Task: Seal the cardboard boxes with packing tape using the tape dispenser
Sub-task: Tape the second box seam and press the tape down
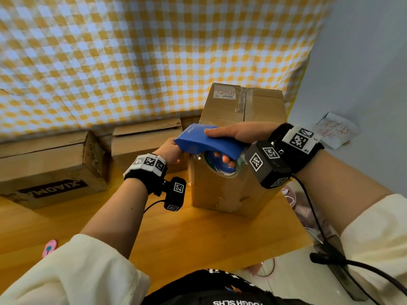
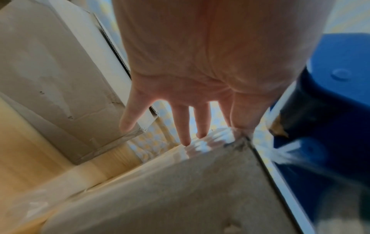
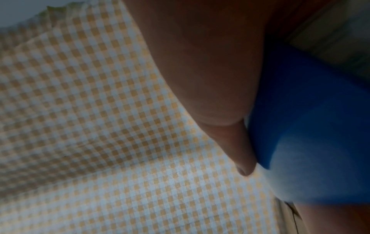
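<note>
On the tabletop (image 1: 198, 234), going from the left, a printed carton (image 1: 50, 170) and a plain one (image 1: 145, 142) lie against the checked cloth, well apart from the work. Next comes the left hand (image 1: 169, 150): its fingers (image 2: 185, 126) are straight and spread, tips pressed on the glossy tape at the top corner of the tall box (image 1: 226, 188), bracing it. The box stands upright near the tabletop's right edge; corrugated board like this is likely light and stiff on its faces but soft at the corners, so it probably needs steadying at an edge, as here. Over its near top edge sits the blue tape dispenser (image 1: 209, 142), hard smooth plastic, probably light. The right hand (image 1: 237, 137) is wrapped round its handle, thumb along the top, fingers curled through beneath. The clear tape roll (image 1: 224, 170) looks slippery and prone to wrinkle, so firm, even pressure seems wise.
</note>
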